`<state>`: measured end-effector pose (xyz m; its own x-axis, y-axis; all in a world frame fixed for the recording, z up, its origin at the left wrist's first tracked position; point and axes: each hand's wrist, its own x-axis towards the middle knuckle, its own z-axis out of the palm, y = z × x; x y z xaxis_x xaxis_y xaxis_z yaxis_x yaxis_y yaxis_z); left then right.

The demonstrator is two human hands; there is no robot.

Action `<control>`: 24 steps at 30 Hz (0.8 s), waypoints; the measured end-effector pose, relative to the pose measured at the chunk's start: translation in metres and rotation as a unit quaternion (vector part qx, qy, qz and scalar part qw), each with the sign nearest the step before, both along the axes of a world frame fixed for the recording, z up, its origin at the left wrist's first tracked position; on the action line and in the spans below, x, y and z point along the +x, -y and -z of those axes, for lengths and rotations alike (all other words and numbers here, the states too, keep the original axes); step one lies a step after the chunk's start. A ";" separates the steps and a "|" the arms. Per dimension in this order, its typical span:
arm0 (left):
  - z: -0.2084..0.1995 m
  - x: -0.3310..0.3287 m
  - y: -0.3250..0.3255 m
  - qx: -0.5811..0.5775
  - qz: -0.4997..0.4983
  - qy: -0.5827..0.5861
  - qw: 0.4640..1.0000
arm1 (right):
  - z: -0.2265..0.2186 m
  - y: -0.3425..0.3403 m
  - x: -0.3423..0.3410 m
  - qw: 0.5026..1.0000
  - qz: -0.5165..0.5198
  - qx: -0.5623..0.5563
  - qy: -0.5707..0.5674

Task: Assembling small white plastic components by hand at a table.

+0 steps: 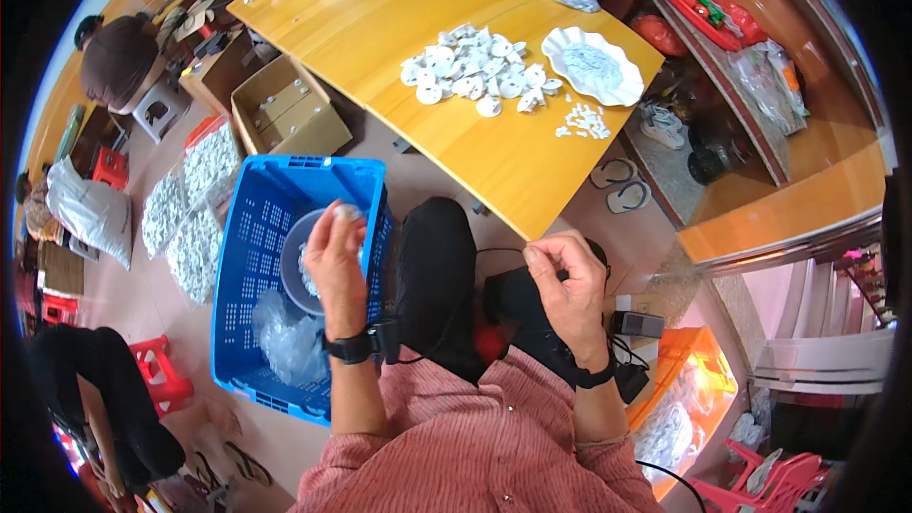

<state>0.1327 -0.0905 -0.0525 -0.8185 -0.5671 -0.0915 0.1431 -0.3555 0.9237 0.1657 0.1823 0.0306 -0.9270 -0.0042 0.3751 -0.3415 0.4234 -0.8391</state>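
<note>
While left hand [334, 261] pinches white piece [350, 213] | right hand [572, 287]: fingertips together | blue crate [245, 323] below

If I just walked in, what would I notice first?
Probably the big blue crate left of centre, with a round tub and clear plastic inside. Next, the heap of white pieces on the yellow table, near a wavy-edged white dish. Then the left hand, which appears over the crate, pinching something small and whitish.
</note>
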 end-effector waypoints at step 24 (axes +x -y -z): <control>-0.058 -0.125 -0.112 -0.476 0.094 -0.116 0.866 | 0.007 -0.039 -0.108 0.926 0.152 0.307 -0.160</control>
